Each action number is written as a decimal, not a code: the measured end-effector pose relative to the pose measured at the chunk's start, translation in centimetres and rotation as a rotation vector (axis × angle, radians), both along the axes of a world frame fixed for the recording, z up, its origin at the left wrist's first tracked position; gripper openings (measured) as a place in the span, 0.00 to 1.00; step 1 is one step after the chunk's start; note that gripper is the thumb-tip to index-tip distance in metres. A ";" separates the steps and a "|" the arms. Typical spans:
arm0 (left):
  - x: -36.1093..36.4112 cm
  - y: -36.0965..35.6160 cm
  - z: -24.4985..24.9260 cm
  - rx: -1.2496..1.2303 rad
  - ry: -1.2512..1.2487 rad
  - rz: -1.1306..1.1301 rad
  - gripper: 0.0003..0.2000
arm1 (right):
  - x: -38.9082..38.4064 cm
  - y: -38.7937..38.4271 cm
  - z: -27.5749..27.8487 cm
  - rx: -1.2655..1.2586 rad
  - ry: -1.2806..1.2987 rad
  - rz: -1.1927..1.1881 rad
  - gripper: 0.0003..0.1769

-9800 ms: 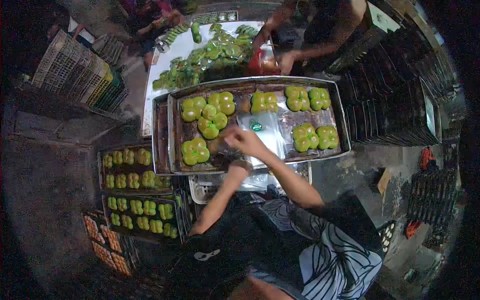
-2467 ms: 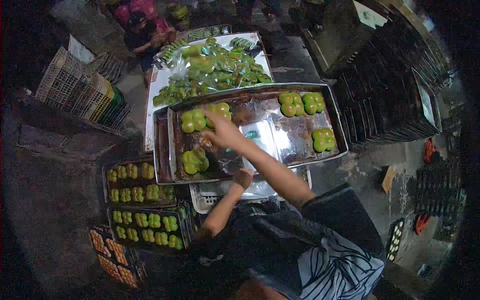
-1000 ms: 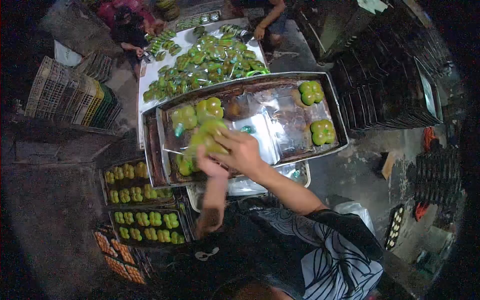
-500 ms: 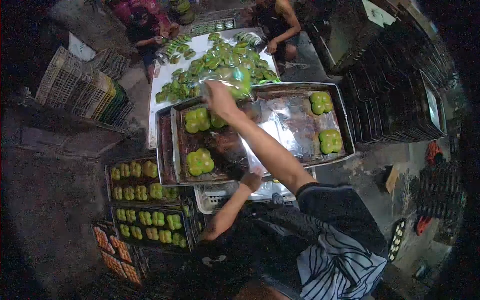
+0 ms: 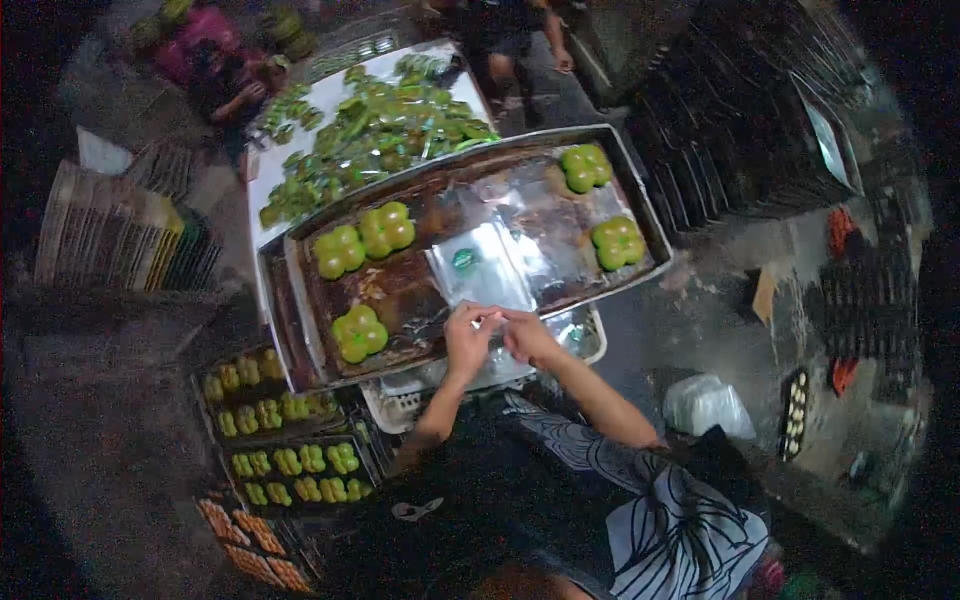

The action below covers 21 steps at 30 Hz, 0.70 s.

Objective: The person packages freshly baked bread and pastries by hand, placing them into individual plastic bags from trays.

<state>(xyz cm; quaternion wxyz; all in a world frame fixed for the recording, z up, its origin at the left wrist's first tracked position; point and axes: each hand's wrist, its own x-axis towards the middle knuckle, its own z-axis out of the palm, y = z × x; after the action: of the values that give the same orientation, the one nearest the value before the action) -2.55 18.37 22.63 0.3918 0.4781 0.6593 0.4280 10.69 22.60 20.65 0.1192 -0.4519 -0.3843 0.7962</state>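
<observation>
At the near edge of a large dark baking tray [image 5: 430,215], my left hand [image 5: 468,343] and my right hand [image 5: 528,336] meet fingertip to fingertip. Both pinch the open end of a clear plastic bag [image 5: 482,275], which lies flat over the tray and bears a small green label. Green four-lobed bread buns sit in the tray: a pair touching at the far left [image 5: 386,229], a single bun [image 5: 360,333] at the near left, and two on the right, one far [image 5: 586,168] and one nearer [image 5: 618,242].
Beyond the tray, a white table [image 5: 268,172] carries a heap of bagged green buns [image 5: 375,140]. Two people are at its far side. More trays of buns [image 5: 300,460] lie low at left. Stacked crates [image 5: 110,225] stand left, stacked dark trays [image 5: 740,140] right. A white basket [image 5: 390,408] sits under my tray.
My right hand has come back from the heap, where it held a bagged bun, to the flat bag beside my left hand. The bagged bun is out of my hand. The view has shifted.
</observation>
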 end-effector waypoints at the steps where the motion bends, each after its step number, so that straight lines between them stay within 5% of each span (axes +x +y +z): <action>1: 1.2 0.5 0.5 0.058 0.009 0.002 0.07 | 0.2 1.1 -7.8 -0.261 0.407 -0.335 0.19; 2: 1.8 0.4 0.7 0.026 0.048 -0.189 0.11 | 0.8 3.3 -1.0 -0.120 0.277 -0.374 0.22; 3: 3.2 0.8 -0.2 0.019 0.028 -0.195 0.11 | 0.2 4.6 -0.4 0.169 0.220 -0.467 0.28; 4: 4.7 1.5 -1.4 0.110 -0.376 0.074 0.15 | -0.6 5.1 1.0 0.253 0.463 -0.574 0.32; 5: 5.7 2.1 -2.3 0.195 -0.768 0.358 0.18 | -0.8 5.2 1.0 -0.033 0.712 -0.676 0.32; 6: 5.4 3.1 -2.7 0.187 -0.775 0.368 0.18 | -0.5 4.8 0.2 -0.355 0.804 -0.600 0.32; 7: 4.4 3.7 -3.3 0.002 -1.194 0.348 0.21 | 0.2 3.9 -1.1 -0.687 0.876 -0.513 0.32; 8: 3.6 4.3 -3.9 -0.180 -1.610 0.318 0.24 | 0.6 3.1 -2.4 -0.490 0.644 -0.329 0.30; 11: 3.5 4.7 -8.7 0.010 -1.398 0.538 0.20 | 6.9 8.3 -4.3 0.493 -0.164 0.197 0.30; 13: 1.8 4.3 -10.4 0.050 -1.330 0.637 0.20 | 12.4 13.6 -10.4 1.075 -1.130 0.338 0.47; 14: 0.9 4.0 -8.5 0.164 -1.454 0.728 0.20 | 11.4 13.7 -5.0 0.966 -1.636 0.383 0.51; 15: 0.0 3.7 -6.7 0.292 -1.575 0.812 0.21 | 14.7 15.9 -9.7 1.088 -1.518 0.349 0.49; 17: -2.1 3.1 -3.8 0.355 -1.577 0.905 0.22 | 14.9 17.3 -8.9 1.109 -1.390 0.176 0.37; 19: -4.1 1.7 -2.7 0.467 -1.676 0.969 0.23 | 12.7 17.4 -6.7 0.861 -1.098 0.008 0.30; 20: -5.3 1.5 -2.5 0.504 -1.689 1.029 0.25 | 10.2 15.4 -5.7 1.336 -0.973 -0.126 0.27; 21: -6.0 1.5 -1.9 0.527 -1.702 1.086 0.26 | 6.3 12.9 -1.0 1.488 -0.771 -0.154 0.27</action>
<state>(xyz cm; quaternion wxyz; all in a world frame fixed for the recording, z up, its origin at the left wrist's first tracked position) -8.54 19.88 20.71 0.3653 -0.2721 0.1773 0.8724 17.03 35.48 19.67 0.3005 -0.5209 -0.7907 0.1148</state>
